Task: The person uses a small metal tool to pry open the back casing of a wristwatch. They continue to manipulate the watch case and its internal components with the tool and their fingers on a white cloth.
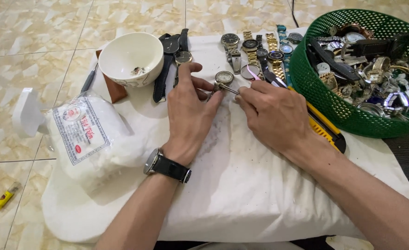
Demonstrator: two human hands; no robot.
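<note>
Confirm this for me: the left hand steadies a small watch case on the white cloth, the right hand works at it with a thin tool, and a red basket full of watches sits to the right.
One thing is wrong: the basket is green, not red, as the head view shows. The rest stands: the left hand steadies the small watch case on the white cloth, and the right hand works at it with a thin tool.

The watch case [224, 78] lies between the left hand [189, 112] and right hand [271, 113]. Bowl [131, 59] left of them, basket [325, 99] right, watches [255, 51] beyond.

Both forearms reaching forward, converging above the white cloth [241, 185]. Left hand [189, 109] palm down, wrist strapped with a watch, fingertips pinched together. Right hand [273, 113] just beside it, knuckles up, fingers curled tight.
</note>
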